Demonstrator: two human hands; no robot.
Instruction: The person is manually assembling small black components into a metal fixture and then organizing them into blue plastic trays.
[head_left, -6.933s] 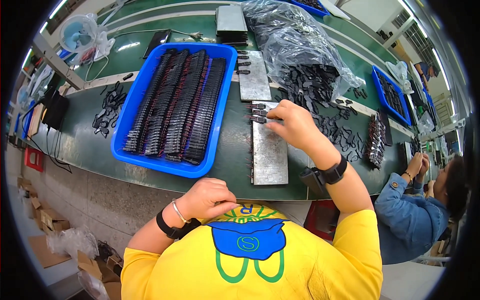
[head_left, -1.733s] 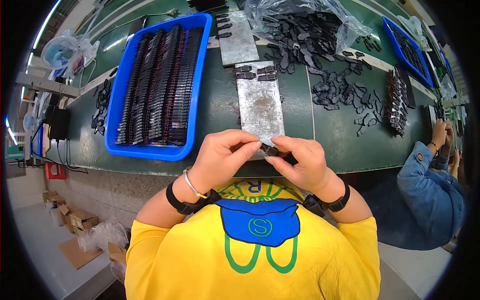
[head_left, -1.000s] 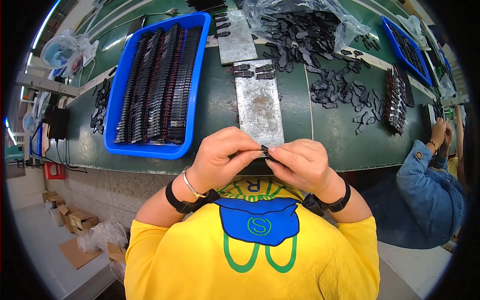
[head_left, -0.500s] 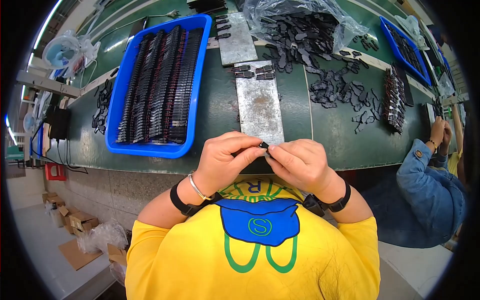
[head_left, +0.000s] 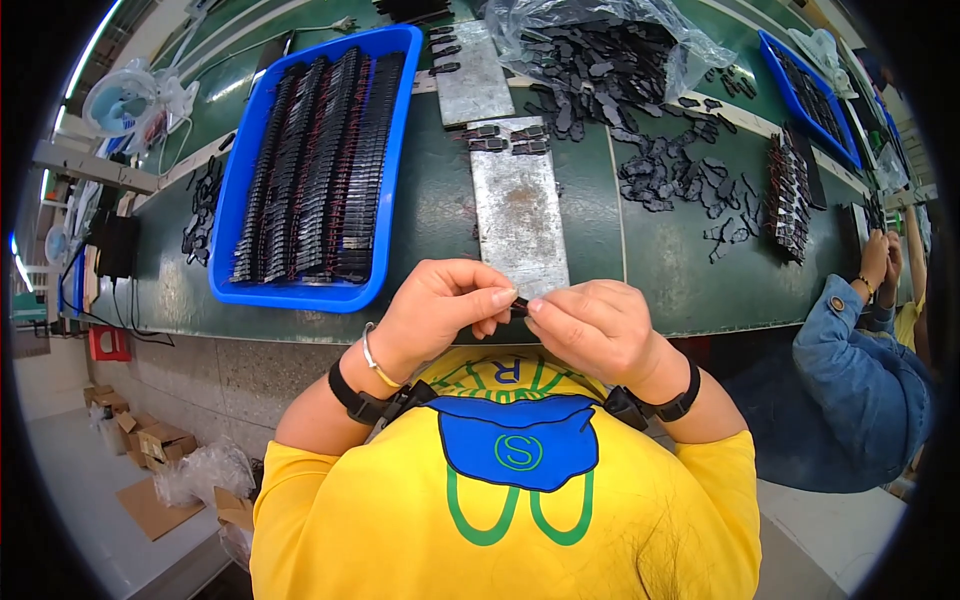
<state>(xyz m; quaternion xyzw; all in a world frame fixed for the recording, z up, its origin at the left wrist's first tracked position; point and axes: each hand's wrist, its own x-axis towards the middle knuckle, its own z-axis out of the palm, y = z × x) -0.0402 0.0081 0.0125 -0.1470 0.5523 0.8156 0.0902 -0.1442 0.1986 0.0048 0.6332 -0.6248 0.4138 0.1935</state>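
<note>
Between my fingertips is a small black part (head_left: 519, 306), mostly covered, so its exact kind cannot be made out. My left hand (head_left: 455, 305) pinches it from one side, and my right hand (head_left: 595, 325) pinches it from the other. Both hands are closed, held together over the bench's near edge. Just beyond them lies a scuffed metal plate (head_left: 521, 220). On its far end sit several small black parts with thin leads (head_left: 510, 139).
To the left, a blue tray (head_left: 226, 283) holds rows of black parts with red wires. Loose flat black pieces (head_left: 690, 180) spread at the right below a clear plastic bag (head_left: 510, 35). Another metal plate (head_left: 472, 80) lies farther back. A co-worker's denim sleeve (head_left: 860, 370) is at far right.
My left hand has shifted slightly, with its fingers more curled around the small black part, which now looks turned and more covered. The right hand stays nearly in place.
</note>
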